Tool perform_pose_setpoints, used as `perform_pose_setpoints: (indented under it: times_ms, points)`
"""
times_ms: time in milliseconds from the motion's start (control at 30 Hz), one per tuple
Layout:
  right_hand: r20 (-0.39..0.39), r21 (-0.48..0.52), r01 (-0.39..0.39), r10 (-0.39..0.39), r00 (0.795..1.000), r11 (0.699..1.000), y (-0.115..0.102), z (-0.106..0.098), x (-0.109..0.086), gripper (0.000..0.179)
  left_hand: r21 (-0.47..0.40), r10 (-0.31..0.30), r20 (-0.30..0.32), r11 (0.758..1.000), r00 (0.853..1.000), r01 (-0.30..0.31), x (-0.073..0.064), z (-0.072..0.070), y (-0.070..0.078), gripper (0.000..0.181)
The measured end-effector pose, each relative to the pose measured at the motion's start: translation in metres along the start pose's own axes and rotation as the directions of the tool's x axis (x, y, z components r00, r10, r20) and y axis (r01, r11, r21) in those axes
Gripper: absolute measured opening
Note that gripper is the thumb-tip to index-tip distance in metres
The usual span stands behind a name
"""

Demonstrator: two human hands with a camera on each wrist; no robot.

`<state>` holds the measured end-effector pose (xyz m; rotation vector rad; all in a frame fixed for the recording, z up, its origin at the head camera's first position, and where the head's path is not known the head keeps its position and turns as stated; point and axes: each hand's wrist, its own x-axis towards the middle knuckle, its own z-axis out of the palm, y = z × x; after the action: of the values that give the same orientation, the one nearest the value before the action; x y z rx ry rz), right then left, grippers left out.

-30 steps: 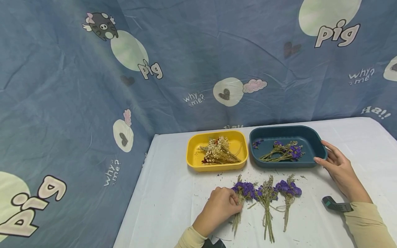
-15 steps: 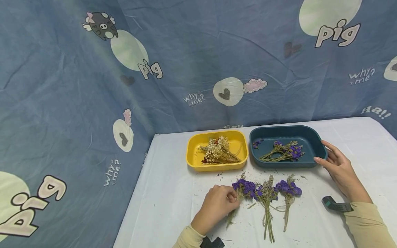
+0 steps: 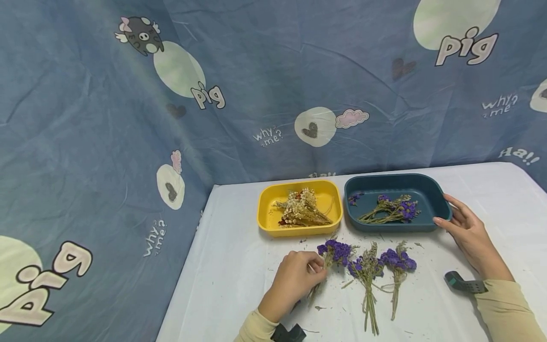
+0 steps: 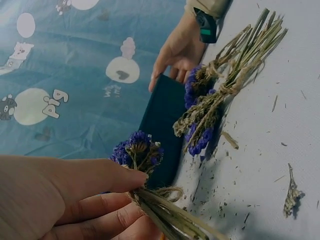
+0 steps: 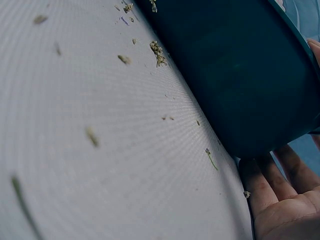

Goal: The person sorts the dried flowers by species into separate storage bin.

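Observation:
My left hand (image 3: 295, 281) pinches a bunch of dried purple flowers (image 3: 335, 251) by its stems, just under the blossoms. In the left wrist view, twine (image 4: 170, 193) loops round those stems beside my thumb. To the right lie a purple and pale-green bunch (image 3: 368, 270) and another purple bunch (image 3: 398, 262), stems toward me. My right hand (image 3: 472, 235) grips the right end of a dark blue tray (image 3: 393, 228), thumb at its front corner and fingers along the side. Several purple-flowered stems (image 3: 403, 210) lie inside it.
Left of the blue tray stands a yellow tray (image 3: 299, 232) holding dried cream and dark red flowers (image 3: 301, 206). Bits of stem and petal are scattered over the white tablecloth (image 3: 231, 266). A blue printed curtain (image 3: 256, 85) hangs behind and to the left of the table.
My left hand has moved slightly up and left with the purple bunch, which has come away from the middle bunch. A small sprig now shows below it. My right hand has stayed put.

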<state>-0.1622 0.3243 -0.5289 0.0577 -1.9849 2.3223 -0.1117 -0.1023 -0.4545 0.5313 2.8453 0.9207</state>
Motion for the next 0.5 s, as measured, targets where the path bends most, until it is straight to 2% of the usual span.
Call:
perform_pose_setpoints:
  times_ms: [233,500]
  points:
    - [-0.008,0.005,0.000,0.000,1.000,1.000,-0.0005,-0.0007,0.0004,0.081,-0.016,0.010,0.024,1.000,1.000,-0.010,0.0022,-0.0029,-0.0001,0.008]
    - [-0.015,-0.065,-0.037,0.036,0.999,0.997,-0.0022,0.0011,0.0003,0.081,-0.068,0.013,0.049,0.998,0.999,-0.009,0.0040,-0.0072,0.0010,0.009]
